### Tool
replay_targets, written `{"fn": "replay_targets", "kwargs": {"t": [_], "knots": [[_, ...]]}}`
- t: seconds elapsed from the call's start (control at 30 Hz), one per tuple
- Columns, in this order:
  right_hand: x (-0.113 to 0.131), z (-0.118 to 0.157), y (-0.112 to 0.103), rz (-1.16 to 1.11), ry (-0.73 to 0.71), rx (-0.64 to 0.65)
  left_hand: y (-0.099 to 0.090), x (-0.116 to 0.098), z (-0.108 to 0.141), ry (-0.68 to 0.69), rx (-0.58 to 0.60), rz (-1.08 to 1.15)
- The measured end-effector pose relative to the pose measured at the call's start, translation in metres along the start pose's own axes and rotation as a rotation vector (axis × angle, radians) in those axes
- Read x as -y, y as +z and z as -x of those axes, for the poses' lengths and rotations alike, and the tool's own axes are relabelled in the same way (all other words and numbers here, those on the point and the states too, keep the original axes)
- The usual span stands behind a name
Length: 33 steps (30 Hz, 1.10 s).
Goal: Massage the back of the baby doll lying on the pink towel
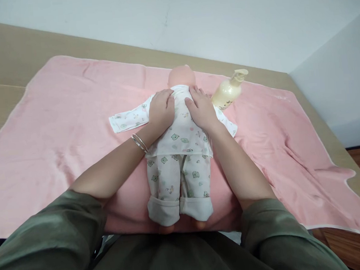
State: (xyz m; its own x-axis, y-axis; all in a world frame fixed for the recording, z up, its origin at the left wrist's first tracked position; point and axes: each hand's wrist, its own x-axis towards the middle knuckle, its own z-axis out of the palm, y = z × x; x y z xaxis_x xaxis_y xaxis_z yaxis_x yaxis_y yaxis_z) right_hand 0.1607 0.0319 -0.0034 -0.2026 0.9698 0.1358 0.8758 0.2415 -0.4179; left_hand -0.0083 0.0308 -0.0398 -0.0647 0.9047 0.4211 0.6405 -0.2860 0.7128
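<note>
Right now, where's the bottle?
In the head view, the bottle is right of centre on the pink blanket, to the right of the doll's head, just beyond the right hand.

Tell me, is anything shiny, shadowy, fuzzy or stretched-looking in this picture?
Head view: soft light, with faint shadows in the folds of the pink blanket; head view: a pale shine on the pump bottle; head view: the printed shirt on the baby doll fairly sharp; head view: the green sleeves seemingly stretched near the bottom corners.
</note>
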Motion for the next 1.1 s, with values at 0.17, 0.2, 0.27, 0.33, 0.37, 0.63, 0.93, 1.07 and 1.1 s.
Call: {"fn": "replay_targets", "kwargs": {"t": [0.17,0.2,0.27,0.33,0.37,0.63,0.93,1.07,1.1], "knots": [[0.001,0.003,-0.003,-0.005,0.060,0.023,0.004,-0.008,0.010,-0.034,-0.018,-0.111],[0.001,0.002,-0.006,-0.007,0.052,0.043,0.005,-0.012,0.015,-0.024,0.004,-0.132],[0.000,0.001,-0.014,-0.013,0.042,0.095,0.005,-0.022,0.024,0.010,0.049,-0.157],[0.002,0.003,-0.019,0.002,0.064,0.135,0.006,-0.030,0.031,0.049,0.072,-0.150],[0.006,0.005,-0.020,0.026,0.083,0.137,0.006,-0.032,0.032,0.061,0.074,-0.137],[0.058,0.041,-0.002,0.212,-0.092,-0.001,-0.005,0.000,-0.010,0.004,0.097,-0.008],[0.004,-0.003,-0.005,-0.056,0.057,0.015,0.002,-0.035,0.028,0.083,0.121,-0.216],[0.023,0.015,0.001,0.067,0.022,-0.019,0.000,-0.028,0.019,0.102,0.120,-0.162],[0.031,0.022,0.002,0.112,-0.009,-0.024,-0.002,-0.023,0.012,0.098,0.133,-0.144]]}}
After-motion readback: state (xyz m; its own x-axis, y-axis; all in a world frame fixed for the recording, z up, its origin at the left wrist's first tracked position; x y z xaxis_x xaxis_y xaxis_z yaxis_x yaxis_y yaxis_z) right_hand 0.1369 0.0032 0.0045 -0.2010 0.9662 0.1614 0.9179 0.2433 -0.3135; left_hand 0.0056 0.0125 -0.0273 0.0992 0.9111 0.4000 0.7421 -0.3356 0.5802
